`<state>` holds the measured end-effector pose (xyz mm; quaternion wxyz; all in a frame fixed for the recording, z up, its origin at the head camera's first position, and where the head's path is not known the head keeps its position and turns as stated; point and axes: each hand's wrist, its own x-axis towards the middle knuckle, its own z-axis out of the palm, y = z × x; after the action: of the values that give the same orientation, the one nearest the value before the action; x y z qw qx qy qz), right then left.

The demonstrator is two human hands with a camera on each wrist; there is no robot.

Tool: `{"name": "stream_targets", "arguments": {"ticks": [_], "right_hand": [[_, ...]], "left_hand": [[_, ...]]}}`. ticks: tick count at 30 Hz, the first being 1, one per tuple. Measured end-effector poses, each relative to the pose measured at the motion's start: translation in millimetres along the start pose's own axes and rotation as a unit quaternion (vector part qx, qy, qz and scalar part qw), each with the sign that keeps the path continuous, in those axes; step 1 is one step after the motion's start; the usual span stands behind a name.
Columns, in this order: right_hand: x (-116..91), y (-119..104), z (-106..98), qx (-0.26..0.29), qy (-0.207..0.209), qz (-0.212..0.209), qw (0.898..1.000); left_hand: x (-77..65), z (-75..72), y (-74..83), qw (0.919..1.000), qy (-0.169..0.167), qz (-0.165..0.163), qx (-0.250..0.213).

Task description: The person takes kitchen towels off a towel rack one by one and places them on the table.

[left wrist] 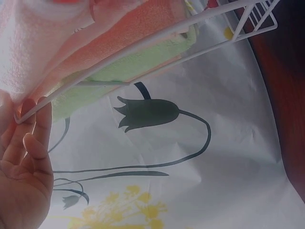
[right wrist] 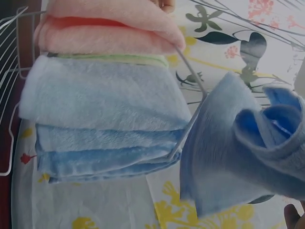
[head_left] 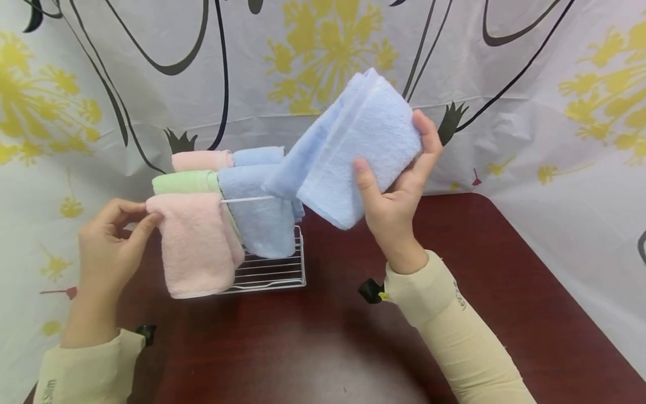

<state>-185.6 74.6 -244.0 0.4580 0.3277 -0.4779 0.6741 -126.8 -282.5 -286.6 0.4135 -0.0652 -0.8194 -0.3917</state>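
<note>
My left hand (head_left: 106, 249) pinches the left front corner of a white wire rack (head_left: 304, 264), where a pink towel (head_left: 194, 247) hangs over the front bar. In the left wrist view, its fingers (left wrist: 42, 119) curl at the bent end of the wire. My right hand (head_left: 396, 219) grips a folded light blue towel (head_left: 370, 151) above and right of the rack, thumb on the near face. One end of this towel droops toward the front bar, overlapping the hung blue towel (head_left: 259, 219) behind it in the head view.
Behind the front bar hang a green towel (head_left: 181, 182), another pink towel (head_left: 202, 161) and another blue towel (head_left: 259, 155). The rack stands on a dark red-brown table (head_left: 323, 336). A white flower-patterned sheet (head_left: 242, 73) rises behind the table and along its sides.
</note>
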Motion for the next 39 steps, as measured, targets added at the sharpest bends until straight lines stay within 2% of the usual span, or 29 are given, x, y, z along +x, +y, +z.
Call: {"name": "stream_targets", "arguments": {"ticks": [12,19,24,31,39], "right_hand": [[-14,13,-14,-0.051,-0.003,0.018,0.999],[-32,24,-29,-0.087,-0.044,0.032,0.995],[-42,30,-41,-0.077,-0.074,0.07,0.992],[-52,34,-53,-0.09,-0.103,0.123,0.983],[-63,41,-65,-0.086,-0.148,0.202,0.964]], "left_hand": [[-5.8,-0.9,-4.4,0.9992,0.018,0.005,-0.034],[-3.5,-0.8,-3.7,0.9993,0.013,0.02,-0.029],[-1.1,2.5,-3.9,0.9992,0.009,0.03,-0.025],[0.8,7.3,-6.5,0.9982,0.016,0.022,-0.053],[-1.2,7.0,-6.3,0.9981,0.018,0.014,-0.056]]}}
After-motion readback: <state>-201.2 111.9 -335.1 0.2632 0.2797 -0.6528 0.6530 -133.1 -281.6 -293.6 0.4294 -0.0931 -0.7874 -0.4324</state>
